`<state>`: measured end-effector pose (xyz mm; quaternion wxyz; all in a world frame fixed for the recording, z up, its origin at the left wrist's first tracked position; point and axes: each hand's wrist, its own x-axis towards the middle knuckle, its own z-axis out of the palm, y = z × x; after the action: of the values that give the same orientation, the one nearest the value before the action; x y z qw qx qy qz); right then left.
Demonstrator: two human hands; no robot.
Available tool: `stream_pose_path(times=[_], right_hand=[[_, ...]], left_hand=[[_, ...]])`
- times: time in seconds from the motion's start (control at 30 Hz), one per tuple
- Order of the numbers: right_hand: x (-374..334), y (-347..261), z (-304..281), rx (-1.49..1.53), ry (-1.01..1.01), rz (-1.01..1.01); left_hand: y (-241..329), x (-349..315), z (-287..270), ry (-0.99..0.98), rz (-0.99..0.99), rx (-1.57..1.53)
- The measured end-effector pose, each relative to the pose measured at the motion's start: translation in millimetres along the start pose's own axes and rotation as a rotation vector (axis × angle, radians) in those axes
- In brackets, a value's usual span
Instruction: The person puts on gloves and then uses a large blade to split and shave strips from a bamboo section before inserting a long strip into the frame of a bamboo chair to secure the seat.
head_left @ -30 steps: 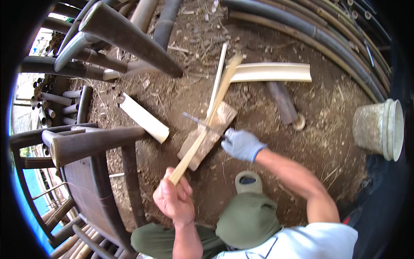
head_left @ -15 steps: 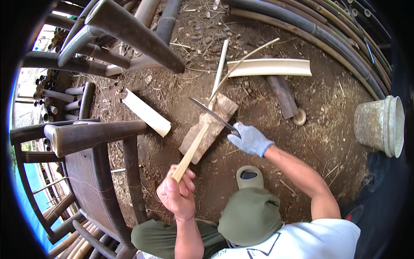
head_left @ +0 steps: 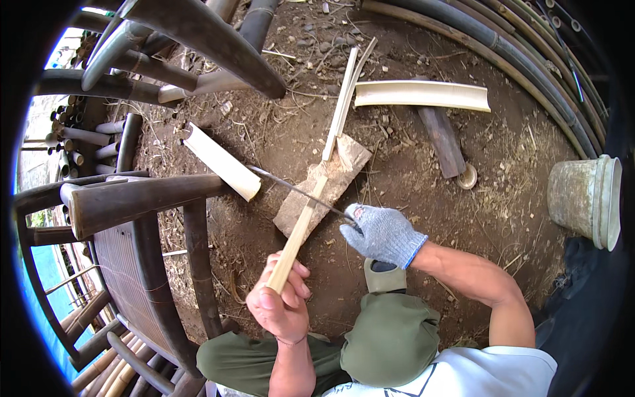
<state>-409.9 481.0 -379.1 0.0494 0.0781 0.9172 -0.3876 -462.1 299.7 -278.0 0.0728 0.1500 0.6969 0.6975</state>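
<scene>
My bare left hand grips the near end of a pale bamboo strip, which slants away over a flat wooden block. In my right hand, which wears a grey knitted glove, is a long thin-bladed knife. The knife's dark blade lies across the strip, its tip pointing to the far left; I cannot tell how firmly it touches. Beyond the strip's far end, two thin bamboo slivers lie side by side, reaching from the block onto the soil.
Split bamboo pieces lie left and at the far right, the latter by a dark bamboo length. A dirty white bucket stands right. Dark bamboo furniture fills the left; long poles line the far right.
The knife has moved nearer along the strip, towards my left hand. A thin sliver that stuck out at an angle now lies alongside the other one. My left hand keeps its grip.
</scene>
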Motion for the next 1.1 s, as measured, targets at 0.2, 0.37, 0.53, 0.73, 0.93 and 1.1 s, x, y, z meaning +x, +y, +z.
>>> stream_pose_path(times=[0.2,0.37,0.53,0.73,0.93,1.1], right_hand=[[4.6,4.9,5.7,-0.071,0.091,0.026],[10.1,5.4,-0.3,0.115,-0.061,-0.152],[13.1,13.7,6.0,-0.104,0.041,0.094],[9.0,15.1,13.7,0.192,0.111,-0.358],[11.9,29.0,19.5,-0.163,0.085,0.104],[8.7,37.4,23.5,0.142,0.101,-0.348]], left_hand=[[-2.4,3.9,2.7,-0.004,0.007,0.003],[-2.4,6.1,5.3,0.014,0.01,-0.041],[-2.2,6.4,5.0,0.033,0.007,-0.018],[-2.1,6.1,3.3,0.068,-0.014,-0.048],[1.3,4.0,1.2,0.043,-0.035,0.025],[0.3,4.7,4.6,0.04,-0.033,-0.025]])
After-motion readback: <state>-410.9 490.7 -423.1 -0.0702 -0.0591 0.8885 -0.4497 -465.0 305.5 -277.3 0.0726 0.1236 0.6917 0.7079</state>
